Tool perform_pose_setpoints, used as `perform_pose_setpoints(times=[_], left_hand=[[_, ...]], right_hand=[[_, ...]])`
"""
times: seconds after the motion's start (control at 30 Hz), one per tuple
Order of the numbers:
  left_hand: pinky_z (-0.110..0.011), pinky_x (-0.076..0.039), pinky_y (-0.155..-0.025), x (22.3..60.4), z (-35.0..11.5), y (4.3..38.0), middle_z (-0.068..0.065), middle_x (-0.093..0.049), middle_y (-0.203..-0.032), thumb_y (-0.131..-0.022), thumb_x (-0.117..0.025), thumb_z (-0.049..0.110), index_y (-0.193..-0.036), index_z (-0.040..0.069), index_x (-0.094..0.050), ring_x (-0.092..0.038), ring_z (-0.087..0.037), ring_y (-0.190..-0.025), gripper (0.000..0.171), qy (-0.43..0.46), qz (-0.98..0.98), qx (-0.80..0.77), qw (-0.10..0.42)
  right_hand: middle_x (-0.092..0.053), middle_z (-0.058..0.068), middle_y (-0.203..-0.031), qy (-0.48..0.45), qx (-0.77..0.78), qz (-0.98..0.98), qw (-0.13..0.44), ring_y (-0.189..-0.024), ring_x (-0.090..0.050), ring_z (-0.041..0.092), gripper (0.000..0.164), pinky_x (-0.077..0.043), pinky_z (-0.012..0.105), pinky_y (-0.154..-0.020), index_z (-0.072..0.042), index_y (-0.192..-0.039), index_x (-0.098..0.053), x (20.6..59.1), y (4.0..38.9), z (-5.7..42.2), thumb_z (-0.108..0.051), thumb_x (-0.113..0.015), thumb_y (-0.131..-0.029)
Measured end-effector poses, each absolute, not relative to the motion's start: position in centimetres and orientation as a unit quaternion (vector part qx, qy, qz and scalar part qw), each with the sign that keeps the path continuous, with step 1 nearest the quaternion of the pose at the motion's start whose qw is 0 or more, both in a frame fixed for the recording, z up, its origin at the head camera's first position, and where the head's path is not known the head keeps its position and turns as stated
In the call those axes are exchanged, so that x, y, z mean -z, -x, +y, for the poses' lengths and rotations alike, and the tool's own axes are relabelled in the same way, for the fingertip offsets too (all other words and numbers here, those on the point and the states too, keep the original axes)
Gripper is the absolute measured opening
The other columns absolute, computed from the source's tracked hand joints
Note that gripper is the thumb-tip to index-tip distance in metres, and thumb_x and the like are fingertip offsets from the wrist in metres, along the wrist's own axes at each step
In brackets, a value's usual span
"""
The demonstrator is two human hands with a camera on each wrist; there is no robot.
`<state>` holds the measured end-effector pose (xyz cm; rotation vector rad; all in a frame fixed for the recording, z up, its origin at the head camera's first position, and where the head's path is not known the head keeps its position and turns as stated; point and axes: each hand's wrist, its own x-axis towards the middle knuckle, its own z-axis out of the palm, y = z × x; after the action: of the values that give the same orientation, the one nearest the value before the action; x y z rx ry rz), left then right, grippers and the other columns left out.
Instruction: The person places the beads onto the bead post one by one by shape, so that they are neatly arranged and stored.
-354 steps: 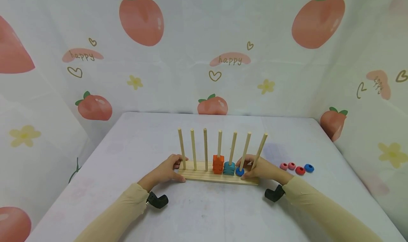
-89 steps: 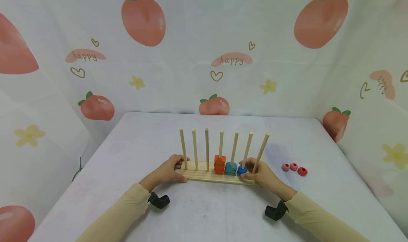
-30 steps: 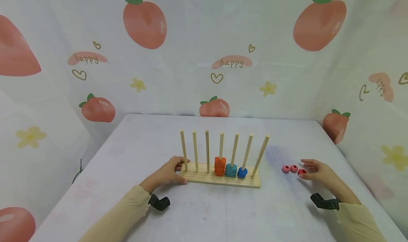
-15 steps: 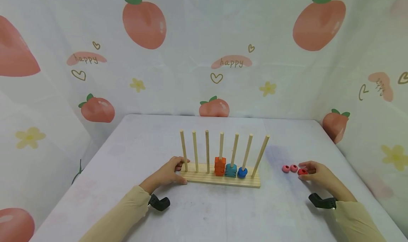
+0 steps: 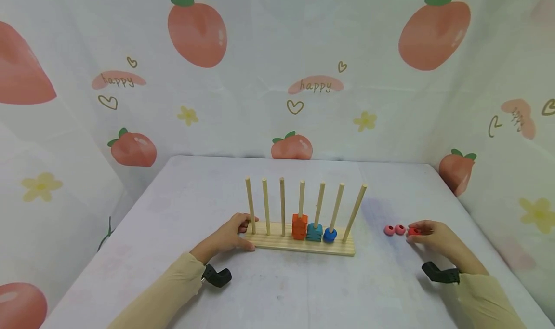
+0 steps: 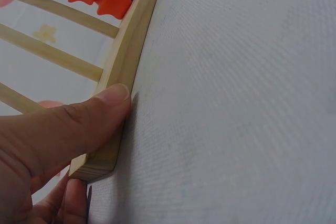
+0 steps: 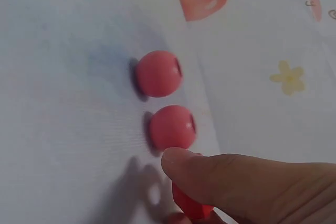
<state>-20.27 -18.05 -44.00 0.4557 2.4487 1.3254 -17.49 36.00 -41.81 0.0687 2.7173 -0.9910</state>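
My left hand (image 5: 226, 235) grips the left end of a wooden peg board (image 5: 299, 248), thumb (image 6: 107, 103) along its front edge and fingers behind. The board carries several upright pegs. Orange star beads (image 5: 299, 227) are stacked on the middle peg, teal beads (image 5: 314, 232) on the one to its right, and blue beads (image 5: 330, 235) on the peg after that. Over on the right, my right hand (image 5: 438, 237) pinches a red bead (image 7: 191, 205) between thumb and fingers, partly hiding it. Two round pink beads (image 5: 389, 230) lie just left of it.
A white cloth covers the table (image 5: 277, 290) beneath everything. Behind it hangs a fruit-print curtain (image 5: 243, 107). Black wrist cameras (image 5: 218, 275) sit on both wrists, close above the table. The rightmost peg (image 5: 355, 213) and the three left pegs hold no beads.
A loose blue bead from the right has joined the other on its peg. My right hand then moved right to the red bead and closed on it. My left hand stayed on the board.
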Motion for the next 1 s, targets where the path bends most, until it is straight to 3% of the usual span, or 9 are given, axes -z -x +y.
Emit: perform_pose_setpoints(times=[0.2,0.43,0.47,0.57,0.7,0.83,1.0], left_hand=[[-0.042,-0.042,-0.099,44.1,-18.0,20.2,-0.017,-0.044,-0.121,-0.066,-0.087,0.003,-0.132,0.000,-0.052,-0.050,-0.027,-0.112,0.074,-0.162,0.856,-0.464,0.159],[-0.042,-0.041,-0.099,44.0,-17.9,20.1,-0.018,-0.043,-0.123,-0.066,-0.086,0.002,-0.131,0.000,-0.051,-0.049,-0.027,-0.113,0.074,-0.163,0.855,-0.465,0.161],[-0.042,-0.041,-0.099,44.0,-17.9,20.1,-0.018,-0.043,-0.123,-0.066,-0.086,0.002,-0.131,-0.001,-0.051,-0.049,-0.027,-0.113,0.074,-0.164,0.855,-0.466,0.161],[-0.042,-0.042,-0.100,44.0,-18.0,20.1,-0.018,-0.044,-0.122,-0.066,-0.086,0.002,-0.132,-0.001,-0.051,-0.050,-0.027,-0.113,0.074,-0.167,0.853,-0.468,0.160],[-0.042,-0.042,-0.100,44.0,-18.0,20.2,-0.017,-0.044,-0.121,-0.067,-0.086,0.003,-0.132,0.000,-0.051,-0.050,-0.027,-0.113,0.074,-0.168,0.852,-0.469,0.161],[-0.042,-0.042,-0.099,44.1,-18.0,20.2,-0.018,-0.043,-0.122,-0.067,-0.086,0.003,-0.132,-0.001,-0.051,-0.050,-0.027,-0.112,0.074,-0.169,0.849,-0.473,0.162],[-0.041,-0.042,-0.097,44.0,-18.1,20.2,-0.019,-0.043,-0.123,-0.067,-0.086,0.003,-0.132,-0.001,-0.051,-0.050,-0.027,-0.112,0.075,-0.169,0.848,-0.476,0.163]], right_hand=[[-0.056,0.031,-0.123,-0.021,0.339,0.934,0.110,-0.112,-0.050,0.047,0.057,-0.049,0.053,-0.084,0.010,-0.128,-0.052,40.4,17.1,35.9,-0.033,-0.064,-0.093],[-0.059,0.028,-0.125,-0.019,0.360,0.932,0.043,-0.117,-0.053,0.046,0.064,-0.044,0.060,-0.089,0.007,-0.134,-0.049,38.6,16.8,33.9,-0.040,-0.063,-0.093],[-0.060,0.027,-0.125,-0.020,0.366,0.930,0.034,-0.114,-0.056,0.042,0.065,-0.044,0.059,-0.088,0.005,-0.135,-0.049,38.3,16.8,33.5,-0.042,-0.062,-0.093],[-0.064,0.022,-0.121,-0.021,0.378,0.926,-0.002,-0.100,-0.064,0.012,0.065,-0.048,0.045,-0.083,-0.001,-0.136,-0.051,37.3,16.6,32.2,-0.046,-0.063,-0.091],[-0.067,0.003,-0.110,-0.015,0.396,0.916,-0.060,-0.082,-0.052,-0.019,0.058,-0.047,0.024,-0.072,-0.006,-0.133,-0.055,35.8,16.2,30.3,-0.043,-0.065,-0.090],[-0.059,-0.017,-0.102,0.000,0.433,0.895,-0.107,-0.084,-0.053,-0.018,0.053,-0.046,0.011,-0.072,-0.007,-0.132,-0.056,34.4,15.9,28.4,-0.038,-0.067,-0.090],[-0.057,-0.020,-0.104,0.046,0.481,0.857,-0.178,-0.091,-0.057,-0.012,0.046,-0.046,0.004,-0.077,-0.004,-0.130,-0.057,33.2,15.9,26.1,-0.023,-0.069,-0.090]])
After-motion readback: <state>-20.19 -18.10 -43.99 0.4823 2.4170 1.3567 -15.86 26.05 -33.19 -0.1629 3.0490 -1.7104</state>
